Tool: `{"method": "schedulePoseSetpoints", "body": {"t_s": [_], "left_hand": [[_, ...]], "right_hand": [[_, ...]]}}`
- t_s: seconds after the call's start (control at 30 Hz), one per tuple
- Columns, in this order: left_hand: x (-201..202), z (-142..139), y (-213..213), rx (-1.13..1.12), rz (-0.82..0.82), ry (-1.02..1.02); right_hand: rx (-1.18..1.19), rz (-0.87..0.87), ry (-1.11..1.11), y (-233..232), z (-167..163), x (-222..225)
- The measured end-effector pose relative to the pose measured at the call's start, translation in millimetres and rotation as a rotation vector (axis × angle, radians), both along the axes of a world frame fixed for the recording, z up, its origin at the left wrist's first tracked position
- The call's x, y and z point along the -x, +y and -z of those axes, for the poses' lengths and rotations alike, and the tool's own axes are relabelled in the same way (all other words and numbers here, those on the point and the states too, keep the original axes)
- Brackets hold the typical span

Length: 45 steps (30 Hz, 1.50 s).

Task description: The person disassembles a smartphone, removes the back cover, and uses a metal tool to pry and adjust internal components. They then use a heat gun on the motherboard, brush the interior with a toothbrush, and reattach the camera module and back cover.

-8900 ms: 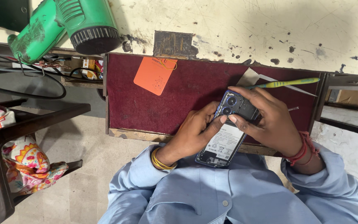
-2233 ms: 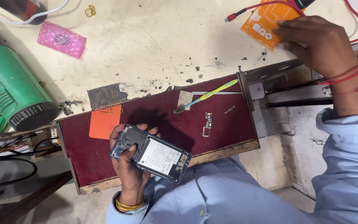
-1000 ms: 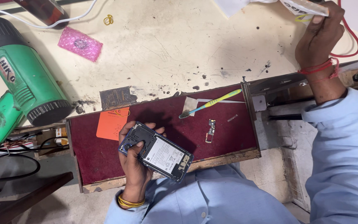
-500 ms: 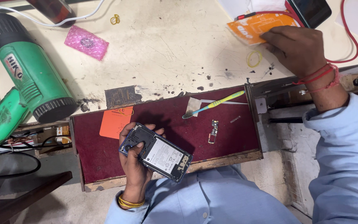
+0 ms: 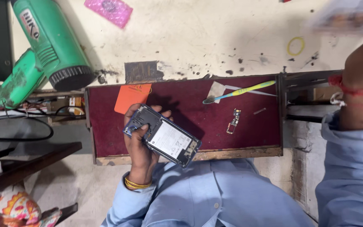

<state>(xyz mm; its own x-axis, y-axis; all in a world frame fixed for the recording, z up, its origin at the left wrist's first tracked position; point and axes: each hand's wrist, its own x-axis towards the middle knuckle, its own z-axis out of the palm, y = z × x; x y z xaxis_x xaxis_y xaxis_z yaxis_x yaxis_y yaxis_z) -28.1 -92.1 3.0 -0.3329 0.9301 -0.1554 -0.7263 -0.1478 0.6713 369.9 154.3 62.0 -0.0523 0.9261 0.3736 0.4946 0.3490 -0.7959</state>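
Blue-framed and backless, the opened phone (image 5: pixel 163 135) is lying gripped in the left hand (image 5: pixel 141 141), over the near-left of the maroon mat (image 5: pixel 248 134) — a mid-disassembly pause. The right hand (image 5: pixel 360 25) is reaching far right, blurred — its grip is impossible to judge. Next move needs a tool brought back.

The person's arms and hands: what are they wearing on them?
Both arms are in long light-blue shirt sleeves. The left hand is bare, with yellow-gold bangles at the wrist where the cuff ends. The right arm's sleeve is pushed back, with red thread wound round the wrist; the right hand itself is a blur at the frame's top edge.
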Motion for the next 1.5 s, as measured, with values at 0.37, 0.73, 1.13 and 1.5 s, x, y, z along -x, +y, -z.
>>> {"method": "schedulePoseSetpoints", "body": {"t_s": [0.37,0.73,1.13,1.5], "left_hand": [[25.2,-12.3,-16.6,-0.107,-0.132,-0.024],[-54.8,-0.4,-9.3,-0.115,-0.220,0.030],[-27.9,3.8,-1.4,-0.083,0.091,0.520],[22.0,-7.8,12.8,-0.120,0.349,1.735]], "right_hand": [[-0.047,-0.804,-0.595,-109.1,21.4,192.2],[-0.006,-0.918,-0.333,-169.6,7.7,183.0],[0.022,-0.862,-0.497,-144.1,14.5,168.3],[0.013,-0.944,-0.742,-133.6,33.5,166.1]]}}
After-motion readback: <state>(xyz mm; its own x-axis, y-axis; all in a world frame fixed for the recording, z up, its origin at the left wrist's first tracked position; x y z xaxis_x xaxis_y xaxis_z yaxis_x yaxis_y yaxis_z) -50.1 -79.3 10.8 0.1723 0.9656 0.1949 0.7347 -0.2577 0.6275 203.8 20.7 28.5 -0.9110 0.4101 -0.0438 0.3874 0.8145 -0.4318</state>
